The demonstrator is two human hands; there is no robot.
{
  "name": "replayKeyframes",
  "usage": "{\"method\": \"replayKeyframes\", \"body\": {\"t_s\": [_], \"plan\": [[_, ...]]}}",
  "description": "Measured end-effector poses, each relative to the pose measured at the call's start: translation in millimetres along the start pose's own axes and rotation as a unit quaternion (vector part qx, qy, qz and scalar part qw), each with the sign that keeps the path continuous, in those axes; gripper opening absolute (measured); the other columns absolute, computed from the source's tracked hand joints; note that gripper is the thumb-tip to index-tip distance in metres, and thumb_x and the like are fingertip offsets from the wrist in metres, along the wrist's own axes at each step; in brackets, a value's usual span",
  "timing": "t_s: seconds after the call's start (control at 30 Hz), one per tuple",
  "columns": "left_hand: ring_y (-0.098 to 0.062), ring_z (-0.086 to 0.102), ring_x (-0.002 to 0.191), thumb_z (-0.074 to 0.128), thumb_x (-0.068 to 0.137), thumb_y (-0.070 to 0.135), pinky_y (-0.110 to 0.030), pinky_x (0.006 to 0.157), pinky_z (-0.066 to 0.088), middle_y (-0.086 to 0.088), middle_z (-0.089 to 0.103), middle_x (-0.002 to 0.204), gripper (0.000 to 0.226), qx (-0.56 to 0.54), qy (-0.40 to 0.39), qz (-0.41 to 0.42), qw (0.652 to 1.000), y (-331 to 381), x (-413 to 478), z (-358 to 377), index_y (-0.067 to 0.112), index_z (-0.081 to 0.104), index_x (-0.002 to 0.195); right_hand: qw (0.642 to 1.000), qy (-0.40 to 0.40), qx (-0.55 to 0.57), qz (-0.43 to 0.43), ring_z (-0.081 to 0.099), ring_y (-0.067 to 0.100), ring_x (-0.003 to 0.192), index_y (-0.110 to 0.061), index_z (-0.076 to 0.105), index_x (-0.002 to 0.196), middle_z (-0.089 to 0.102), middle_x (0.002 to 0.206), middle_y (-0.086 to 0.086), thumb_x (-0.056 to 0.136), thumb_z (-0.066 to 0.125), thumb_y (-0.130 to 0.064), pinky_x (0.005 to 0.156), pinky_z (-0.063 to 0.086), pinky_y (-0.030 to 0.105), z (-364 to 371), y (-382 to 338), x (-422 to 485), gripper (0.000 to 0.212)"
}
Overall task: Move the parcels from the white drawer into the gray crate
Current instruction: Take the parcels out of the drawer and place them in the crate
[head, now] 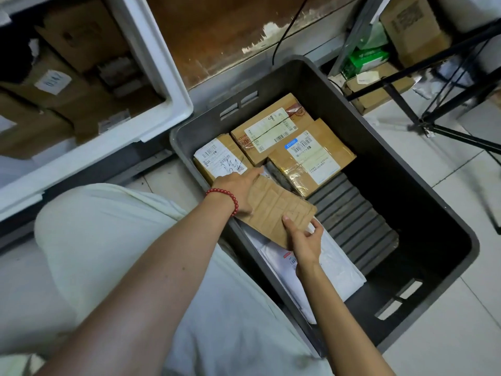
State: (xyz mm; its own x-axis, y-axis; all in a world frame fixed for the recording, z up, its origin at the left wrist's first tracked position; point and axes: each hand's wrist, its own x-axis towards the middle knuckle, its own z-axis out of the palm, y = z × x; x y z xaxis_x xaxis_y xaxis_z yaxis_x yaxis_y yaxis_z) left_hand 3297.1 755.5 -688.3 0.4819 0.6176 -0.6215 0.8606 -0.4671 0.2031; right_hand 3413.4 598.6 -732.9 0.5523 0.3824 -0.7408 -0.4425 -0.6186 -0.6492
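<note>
Placing step: flat brown parcel [276, 207] inside gray crate [339, 99], at near wall, above white mailer [333, 267]. Left grip [238, 191] holding parcel's far edge, right grip [306, 240] pinching near corner. Next: lower flat, release, reach to white drawer [168, 85] left of crate for remaining boxes [67, 99].

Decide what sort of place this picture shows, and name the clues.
Probably a parcel storage or sorting room. Cardboard parcels with shipping labels lie in a gray crate, more cartons fill the white drawer, and metal shelving holds further boxes. The left hand and right hand hold a brown envelope.
</note>
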Motion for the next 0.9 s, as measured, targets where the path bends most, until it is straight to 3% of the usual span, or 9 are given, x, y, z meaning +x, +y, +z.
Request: {"method": "replayKeyframes", "body": {"t_s": [0.07,0.37,0.47,0.53,0.63,0.8,0.9], "plan": [[-0.031,0.056,0.114,0.078,0.073,0.04,-0.042,0.092,0.049,-0.013,0.056,0.129,0.105,0.014,-0.004,0.002,1.0,0.7,-1.2,0.7,0.031,0.008,0.151,1.0,-0.018,-0.002,0.007,0.06,0.022,0.103,-0.03,0.035,0.131,0.059,0.118,0.008,0.081,0.075,-0.037,0.059,0.047,0.028,-5.3,-0.5,0.7,0.065],[-0.031,0.053,0.119,0.075,0.077,0.044,-0.042,0.095,0.042,-0.012,0.053,0.132,0.095,0.029,0.012,-0.006,0.999,1.2,-0.9,-0.5,0.029,0.015,0.15,0.999,-0.026,-0.023,0.005,0.058,0.024,0.107,-0.031,0.033,0.139,0.057,0.122,0.007,0.083,0.072,-0.041,0.06,0.047,0.027,-2.8,0.2,1.3,0.069],[-0.03,0.054,0.117,0.075,0.077,0.042,-0.041,0.094,0.043,-0.011,0.055,0.13,0.094,0.039,0.019,-0.006,0.999,3.4,0.6,2.0,0.026,0.017,0.149,0.999,-0.023,-0.039,0.012,0.059,0.024,0.104,-0.032,0.033,0.137,0.058,0.12,0.006,0.082,0.072,-0.043,0.068,0.053,0.035,-0.6,-0.2,3.2,0.069],[-0.029,0.054,0.117,0.077,0.076,0.038,-0.041,0.092,0.045,-0.01,0.054,0.131,0.097,0.019,0.018,-0.002,1.0,3.0,2.0,2.0,0.026,0.015,0.149,0.998,-0.034,-0.043,0.024,0.06,0.025,0.104,-0.032,0.028,0.139,0.057,0.119,0.005,0.083,0.071,-0.044,0.071,0.055,0.039,2.0,-0.8,3.4,0.072],[-0.027,0.052,0.119,0.079,0.075,0.032,-0.041,0.091,0.047,-0.006,0.049,0.137,0.098,-0.022,0.026,0.021,0.999,1.3,3.5,-0.8,0.029,0.015,0.149,0.996,-0.068,-0.03,0.048,0.061,0.026,0.102,-0.035,0.016,0.144,0.053,0.125,0.005,0.084,0.069,-0.044,0.067,0.055,0.033,8.4,2.0,-0.9,0.081],[-0.025,0.048,0.126,0.078,0.076,0.028,-0.043,0.094,0.043,-0.003,0.038,0.147,0.101,0.034,0.014,0.028,0.999,3.7,3.2,3.4,0.028,0.011,0.151,0.995,-0.067,-0.038,0.067,0.066,0.027,0.095,-0.03,0.02,0.134,0.054,0.122,0.008,0.083,0.07,-0.044,0.059,0.055,0.026,15.9,14.6,-5.9,0.073],[-0.025,0.055,0.117,0.078,0.075,0.027,-0.04,0.092,0.042,-0.004,0.05,0.136,0.097,0.073,0.015,0.001,0.997,5.4,5.8,1.8,0.026,0.015,0.149,0.993,-0.08,-0.052,0.074,0.068,0.023,0.078,-0.028,0.023,0.121,0.057,0.116,0.009,0.081,0.074,-0.04,0.066,0.057,0.032,13.3,10.3,0.8,0.066]]}}
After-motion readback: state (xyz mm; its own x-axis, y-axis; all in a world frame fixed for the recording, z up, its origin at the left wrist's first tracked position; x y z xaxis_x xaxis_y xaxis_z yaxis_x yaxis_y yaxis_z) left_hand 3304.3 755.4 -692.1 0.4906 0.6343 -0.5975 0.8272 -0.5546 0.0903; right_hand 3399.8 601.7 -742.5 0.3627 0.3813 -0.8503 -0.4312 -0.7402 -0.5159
